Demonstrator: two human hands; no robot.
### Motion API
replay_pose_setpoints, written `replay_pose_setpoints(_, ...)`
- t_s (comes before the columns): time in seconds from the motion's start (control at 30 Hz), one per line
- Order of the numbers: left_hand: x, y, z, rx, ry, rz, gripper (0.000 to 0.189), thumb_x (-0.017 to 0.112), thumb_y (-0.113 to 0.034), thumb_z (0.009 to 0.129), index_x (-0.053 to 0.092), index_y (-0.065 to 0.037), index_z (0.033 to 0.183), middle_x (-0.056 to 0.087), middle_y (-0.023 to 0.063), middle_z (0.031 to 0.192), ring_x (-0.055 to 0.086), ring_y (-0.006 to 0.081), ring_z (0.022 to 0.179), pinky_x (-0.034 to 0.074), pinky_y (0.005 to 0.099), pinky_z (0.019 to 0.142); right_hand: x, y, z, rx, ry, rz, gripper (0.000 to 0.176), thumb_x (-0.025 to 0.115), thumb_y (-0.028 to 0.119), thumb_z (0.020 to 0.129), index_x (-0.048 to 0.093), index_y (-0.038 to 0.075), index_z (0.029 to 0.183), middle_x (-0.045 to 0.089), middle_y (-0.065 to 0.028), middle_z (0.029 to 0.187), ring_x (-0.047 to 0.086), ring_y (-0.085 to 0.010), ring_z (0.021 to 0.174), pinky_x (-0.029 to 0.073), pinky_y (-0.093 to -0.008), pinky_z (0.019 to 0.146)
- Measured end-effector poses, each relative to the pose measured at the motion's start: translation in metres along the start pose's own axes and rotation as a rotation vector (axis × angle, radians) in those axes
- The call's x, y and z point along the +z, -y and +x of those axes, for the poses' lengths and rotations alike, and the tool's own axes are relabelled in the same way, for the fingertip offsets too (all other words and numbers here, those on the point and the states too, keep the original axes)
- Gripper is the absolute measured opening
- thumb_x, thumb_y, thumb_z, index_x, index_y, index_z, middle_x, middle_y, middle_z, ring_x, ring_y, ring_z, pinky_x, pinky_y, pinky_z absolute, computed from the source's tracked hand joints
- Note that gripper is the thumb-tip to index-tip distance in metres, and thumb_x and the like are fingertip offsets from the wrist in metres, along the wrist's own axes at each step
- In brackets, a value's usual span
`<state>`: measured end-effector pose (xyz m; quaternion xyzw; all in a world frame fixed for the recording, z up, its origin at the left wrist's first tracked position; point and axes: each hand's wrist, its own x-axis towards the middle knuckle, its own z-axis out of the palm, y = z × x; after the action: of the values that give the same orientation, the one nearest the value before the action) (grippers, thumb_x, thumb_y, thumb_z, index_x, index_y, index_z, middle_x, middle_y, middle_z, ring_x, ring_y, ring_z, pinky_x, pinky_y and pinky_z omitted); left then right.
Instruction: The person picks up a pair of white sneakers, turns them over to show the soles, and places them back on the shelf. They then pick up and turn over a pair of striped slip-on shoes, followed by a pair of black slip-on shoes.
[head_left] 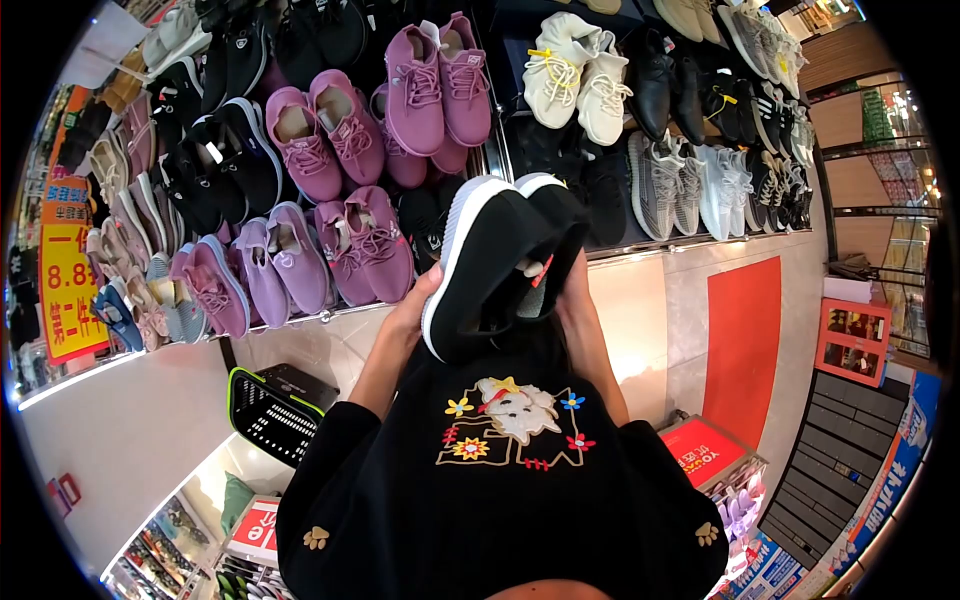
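Observation:
A pair of black slip-on sneakers (492,240) with thick white soles is held up in front of my chest, side by side, heel openings toward me. My left hand (415,304) grips the pair by the white sole on its left side. Against the right side of the pair is my right hand (574,292), its fingers mostly hidden behind the black upper. Inside one shoe a small red tag (541,271) shows. Just beyond the left hand, mauve lace-up sneakers (366,246) stand on the display shelf (330,314).
Rows of shoes fill the display, including cream sneakers (578,78) and grey knit sneakers (665,176). A black basket with a green rim (232,402) is at lower left. A yellow price sign (72,270) hangs at far left. A red floor strip (742,345) lies to the right.

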<state>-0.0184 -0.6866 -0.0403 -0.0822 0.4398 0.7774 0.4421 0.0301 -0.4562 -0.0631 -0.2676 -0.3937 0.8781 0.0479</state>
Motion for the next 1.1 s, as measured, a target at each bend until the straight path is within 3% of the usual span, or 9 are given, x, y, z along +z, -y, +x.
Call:
replay_pose_setpoints(0.17,0.004,0.009,0.019,0.166,-0.052,-0.169,0.069,0.048,-0.056,0.089,0.052,0.001,0.126,0.061,0.0146,0.115,0.06,0.0211,0.103,0.047,0.0303,0.092,0.048,0.036,-0.003,0.041,-0.042,-0.147,0.053,0.038,0.047,0.1,0.058,0.001,0.115,0.065,-0.0083,0.101,0.062,-0.0124,0.088,0.05,-0.0268,0.078)
replay_pose_setpoints(0.2,0.006,0.01,0.021,0.184,-0.058,-0.19,0.068,0.048,-0.055,0.089,0.052,0.001,0.127,0.061,0.0143,0.116,0.06,0.0209,0.104,0.046,0.0305,0.094,0.047,0.044,-0.005,0.025,0.03,-0.298,0.049,0.038,0.041,0.101,0.054,0.001,0.125,0.062,-0.0107,0.116,0.06,-0.0174,0.104,0.047,-0.0285,0.089)
replay_pose_setpoints(0.3,0.016,0.009,0.022,0.214,-0.075,-0.223,0.066,0.046,-0.055,0.09,0.052,0.0,0.128,0.06,0.014,0.118,0.059,0.0209,0.106,0.046,0.0313,0.094,0.038,0.038,0.002,-0.03,0.033,-0.242,0.049,0.038,0.039,0.102,0.051,0.0,0.128,0.061,-0.0102,0.118,0.059,-0.016,0.106,0.045,-0.0277,0.091)
replay_pose_setpoints(0.37,0.015,0.011,0.022,0.23,-0.089,-0.238,0.066,0.046,-0.055,0.091,0.052,-0.001,0.128,0.06,0.0139,0.119,0.058,0.0212,0.108,0.046,0.0319,0.094,0.038,0.037,-0.006,-0.101,-0.006,-0.274,0.046,0.039,0.036,0.102,0.052,0.0,0.128,0.06,-0.0105,0.12,0.058,-0.016,0.106,0.045,-0.0291,0.091)
replay_pose_setpoints(0.43,0.01,0.016,0.023,0.209,-0.042,-0.259,0.065,0.044,-0.054,0.092,0.05,-0.002,0.13,0.059,0.0141,0.12,0.058,0.0222,0.109,0.046,0.0339,0.095,0.042,0.044,-0.018,-0.419,-0.083,-0.599,0.041,0.04,0.03,0.102,0.055,0.001,0.126,0.061,-0.0114,0.119,0.058,-0.017,0.107,0.045,-0.0302,0.092)
replay_pose_setpoints(0.63,0.02,0.011,0.028,0.227,0.132,-0.414,0.066,0.037,-0.051,0.094,0.039,-0.003,0.139,0.052,0.016,0.13,0.055,0.0257,0.116,0.043,0.0384,0.103,0.046,0.049,-0.053,-0.665,-0.099,-0.754,0.024,0.048,0.017,0.098,0.062,-0.002,0.102,0.065,-0.0093,0.097,0.06,-0.0154,0.092,0.045,-0.0282,0.086)
replay_pose_setpoints(0.77,0.034,0.002,0.024,0.215,0.186,-0.569,0.065,0.032,-0.049,0.095,0.036,-0.003,0.141,0.048,0.0173,0.135,0.052,0.0284,0.121,0.041,0.041,0.106,0.064,0.051,-0.068,-0.826,0.176,-1.274,0.018,0.064,0.013,0.084,0.065,0.005,0.1,0.064,-0.0096,0.092,0.059,-0.0283,0.089,0.043,-0.0374,0.081)
replay_pose_setpoints(1.0,0.022,0.008,0.014,0.042,0.14,-0.534,0.065,0.027,-0.052,0.096,0.044,-0.003,0.136,0.059,0.0189,0.122,0.062,0.0295,0.107,0.048,0.0412,0.097,0.074,0.027,-0.068,-0.731,0.372,-1.576,0.027,0.068,0.022,0.083,0.066,0.008,0.106,0.059,-0.0095,0.086,0.055,-0.0291,0.085,0.04,-0.0391,0.083)
replay_pose_setpoints(1.1,0.007,0.014,0.022,0.013,0.231,-0.652,0.066,0.03,-0.054,0.096,0.046,-0.003,0.135,0.06,0.0187,0.119,0.062,0.029,0.105,0.048,0.0419,0.097,0.068,0.016,-0.05,-0.658,0.399,-1.598,0.023,0.064,0.028,0.087,0.064,0.007,0.096,0.057,-0.0083,0.079,0.056,-0.0279,0.081,0.041,-0.0367,0.077)
